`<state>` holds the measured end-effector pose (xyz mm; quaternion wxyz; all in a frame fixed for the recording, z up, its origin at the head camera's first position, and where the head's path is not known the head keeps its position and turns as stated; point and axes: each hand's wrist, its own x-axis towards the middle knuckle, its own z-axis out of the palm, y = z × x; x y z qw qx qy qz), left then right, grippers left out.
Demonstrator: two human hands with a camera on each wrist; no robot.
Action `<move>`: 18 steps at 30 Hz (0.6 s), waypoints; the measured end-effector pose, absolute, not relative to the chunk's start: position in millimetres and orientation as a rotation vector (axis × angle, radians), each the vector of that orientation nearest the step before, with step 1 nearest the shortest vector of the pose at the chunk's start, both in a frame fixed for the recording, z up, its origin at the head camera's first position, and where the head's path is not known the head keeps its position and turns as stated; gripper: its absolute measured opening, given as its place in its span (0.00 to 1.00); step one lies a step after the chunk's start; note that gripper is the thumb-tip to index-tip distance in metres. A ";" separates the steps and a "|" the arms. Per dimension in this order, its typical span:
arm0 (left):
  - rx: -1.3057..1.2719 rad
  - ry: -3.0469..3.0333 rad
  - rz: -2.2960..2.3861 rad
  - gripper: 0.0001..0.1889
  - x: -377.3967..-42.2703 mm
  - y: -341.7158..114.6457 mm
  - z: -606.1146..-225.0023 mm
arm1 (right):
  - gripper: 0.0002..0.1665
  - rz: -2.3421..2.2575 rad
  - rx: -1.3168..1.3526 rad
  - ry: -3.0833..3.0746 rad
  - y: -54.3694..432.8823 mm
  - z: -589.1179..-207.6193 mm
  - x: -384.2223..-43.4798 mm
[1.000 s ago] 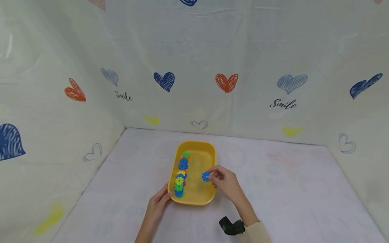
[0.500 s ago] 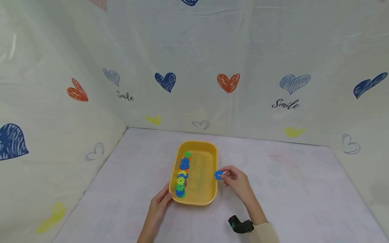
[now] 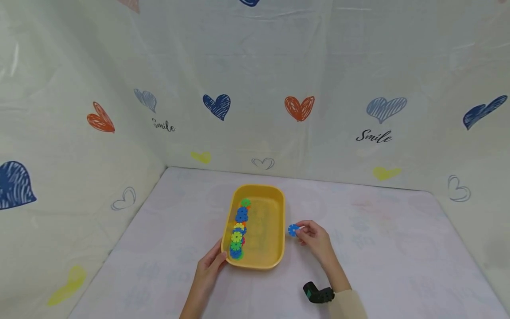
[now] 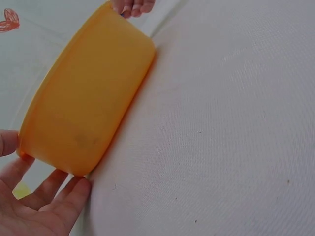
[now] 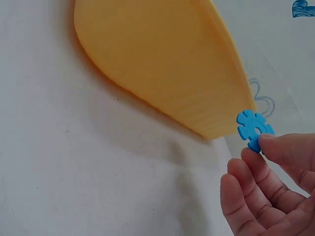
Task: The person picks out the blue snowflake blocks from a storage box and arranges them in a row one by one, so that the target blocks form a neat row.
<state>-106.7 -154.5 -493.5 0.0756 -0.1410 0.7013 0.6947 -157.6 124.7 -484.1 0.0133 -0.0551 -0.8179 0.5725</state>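
A yellow plastic tray [image 3: 263, 248] stands on the table, with a row of notched snowflake discs [image 3: 237, 237] in green, blue, yellow and orange along its left side. My left hand [image 3: 207, 266] grips the tray's near left corner; in the left wrist view the thumb is at the rim and the fingers lie against the outer wall [image 4: 83, 98]. Just outside the tray's right wall, my right hand [image 3: 316, 239] pinches a blue snowflake disc [image 5: 252, 129] between thumb and forefinger. The disc is held above the table, its slotted edge facing the tray.
The table [image 3: 382, 248] has a pale cloth and extends to both sides of the tray. Behind and at the sides hangs a white sheet [image 3: 255, 66] printed with hearts and lettering. A black wrist camera [image 3: 317, 293] sits on the right forearm by the sleeve.
My right hand has carried the blue disc from over the tray's right half, across the right rim, to outside it. The left hand keeps its grip on the corner.
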 end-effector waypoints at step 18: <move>-0.387 2.103 2.092 0.27 -105.4 -156.0 -494.7 | 0.13 1.888 -0.394 -2.540 148.5 -504.7 -188.3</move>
